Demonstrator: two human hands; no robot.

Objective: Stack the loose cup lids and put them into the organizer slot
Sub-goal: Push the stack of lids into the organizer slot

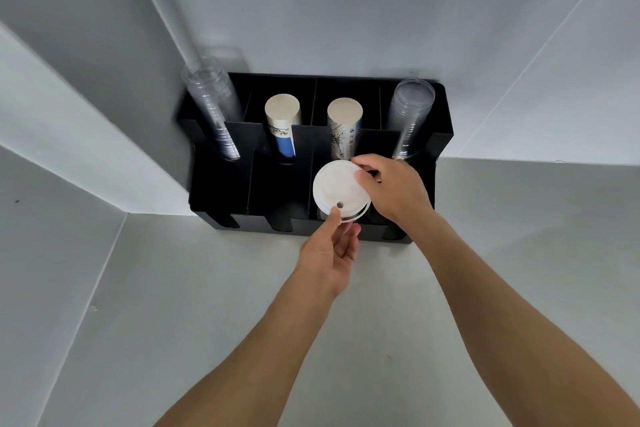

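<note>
A stack of white cup lids (337,188) hangs over the third front slot of the black organizer (221,184), tilted toward me, with one lid's rim slipping out at the bottom. My right hand (394,189) pinches the stack's upper right edge between thumb and fingers. My left hand (329,250) supports the lower edge from below, thumb on the top lid near its small hole. How many lids are in the stack is hidden.
The organizer stands against the white wall on a pale counter (207,305). Its back row holds a clear cup stack (211,111), two paper cup stacks (282,121) (343,125), and another clear cup stack (410,118). The other front slots look dark.
</note>
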